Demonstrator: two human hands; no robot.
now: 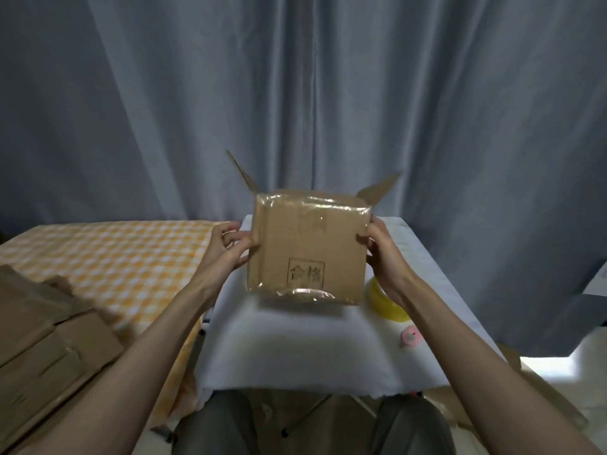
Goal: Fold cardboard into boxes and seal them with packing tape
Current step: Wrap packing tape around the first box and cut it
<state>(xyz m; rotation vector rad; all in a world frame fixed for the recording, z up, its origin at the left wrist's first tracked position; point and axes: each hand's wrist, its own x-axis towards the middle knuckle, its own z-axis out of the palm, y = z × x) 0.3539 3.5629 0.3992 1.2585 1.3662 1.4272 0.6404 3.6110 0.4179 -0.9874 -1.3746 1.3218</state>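
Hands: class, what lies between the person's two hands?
In the head view, the taped cardboard box lies between the left hand and right hand, which hold it by its sides above the white table.

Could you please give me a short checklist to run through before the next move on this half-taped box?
1. Grip: left hand and right hand hold the brown cardboard box at its sides, above the white cloth-covered table: ok.
2. Face toward the camera closed, with clear tape along its upper and lower edges: ok.
3. Far-end flaps closed: not ok, two stand open.
4. Yellow tape roll nearby on the table: ok.
5. Small pink round tool nearby: ok, though what it is, cannot tell.
6. Tape seams fully stuck: cannot tell.
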